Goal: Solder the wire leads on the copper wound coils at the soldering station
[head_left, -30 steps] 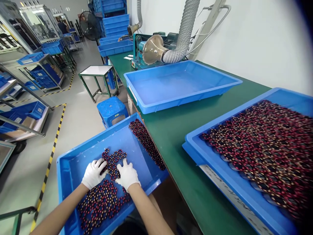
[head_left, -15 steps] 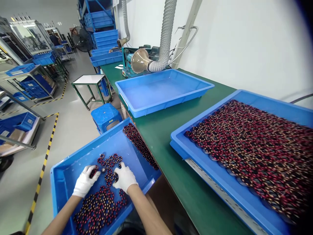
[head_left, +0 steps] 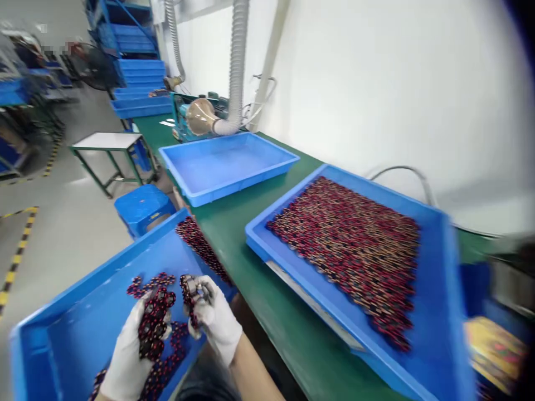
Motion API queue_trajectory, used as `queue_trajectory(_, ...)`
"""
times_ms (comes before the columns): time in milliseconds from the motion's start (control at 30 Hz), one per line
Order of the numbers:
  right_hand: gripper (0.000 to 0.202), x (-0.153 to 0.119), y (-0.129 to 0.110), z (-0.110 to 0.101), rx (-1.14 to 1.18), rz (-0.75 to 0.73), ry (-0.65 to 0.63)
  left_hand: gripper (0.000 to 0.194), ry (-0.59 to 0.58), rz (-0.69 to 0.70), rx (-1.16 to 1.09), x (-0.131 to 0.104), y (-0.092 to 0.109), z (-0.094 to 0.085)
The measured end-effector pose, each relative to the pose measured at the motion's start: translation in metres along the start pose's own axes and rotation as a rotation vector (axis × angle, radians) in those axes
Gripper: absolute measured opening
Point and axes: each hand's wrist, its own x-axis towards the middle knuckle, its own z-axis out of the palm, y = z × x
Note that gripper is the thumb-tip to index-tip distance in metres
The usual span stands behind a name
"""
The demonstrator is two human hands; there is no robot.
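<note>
Both of my hands wear white gloves and are raised over a blue tray (head_left: pixel 90 303) at the lower left. A cluster of small dark round parts (head_left: pixel 155 323) with red and copper-coloured lobes lies in my left hand (head_left: pixel 127 353), its fingers curled around them. My right hand (head_left: pixel 217 317) grips a short row of the same parts (head_left: pixel 190 295), some turned to show a metallic side. Below the hands, more loose parts (head_left: pixel 178 345) lie in the tray, partly hidden by the gloves. A packed strip of parts (head_left: pixel 203 245) runs along its right side.
On the green bench (head_left: pixel 234 236), a blue tray (head_left: pixel 276 236) at right holds dense rows of these parts. Another blue tray (head_left: pixel 221 167) stands behind it, near a machine with a duct funnel (head_left: pixel 201 117). A blue stool (head_left: pixel 144 206) and a white-topped table (head_left: pixel 107 140) stand left.
My hands have picked up clusters of round parts from the tray and lifted them. The view has turned right, showing more of the bench tray.
</note>
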Motion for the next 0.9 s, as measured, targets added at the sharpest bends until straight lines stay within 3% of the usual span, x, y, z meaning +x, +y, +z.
queue_trajectory(100,0.054,-0.062,-0.034,-0.047,0.023,-0.254,0.095,0.053,0.102,0.115,-0.287,0.026,0.069,-0.003)
queue_trajectory(133,0.054,-0.086,-0.042,-0.064,-0.054,-0.319,0.142,0.04,0.035,0.143,-0.408,0.034,0.093,-0.002)
queue_trajectory(167,0.054,-0.112,-0.047,-0.08,-0.158,-0.345,0.205,0.03,0.046,0.175,-0.521,0.042,0.117,0.002)
queue_trajectory(300,0.053,-0.213,-0.045,-0.123,-0.541,-0.151,0.506,0.025,-0.191,0.635,-0.662,0.054,0.197,0.033)
queue_trajectory(433,0.045,-0.286,-0.018,-0.139,-0.848,0.138,0.715,0.024,-0.566,1.028,-0.213,0.043,0.26,0.077)
queue_trajectory(500,0.039,-0.309,-0.001,-0.146,-0.978,0.279,0.849,0.021,-0.615,1.175,0.01,0.033,0.291,0.098)
queue_trajectory(567,0.028,-0.324,0.012,-0.156,-1.091,0.37,1.006,0.018,-0.615,1.255,0.075,0.022,0.322,0.115)
queue_trajectory(667,0.015,-0.338,0.019,-0.173,-1.236,0.35,1.172,0.022,-0.6,1.319,0.079,0.008,0.364,0.133)
queue_trajectory(767,0.021,-0.349,0.015,-0.193,-1.348,0.317,1.206,0.031,-0.566,1.311,0.088,0.002,0.392,0.145)
queue_trajectory(900,0.044,-0.362,0.003,-0.212,-1.407,0.329,1.174,0.057,-0.512,1.262,0.07,0.002,0.404,0.152)
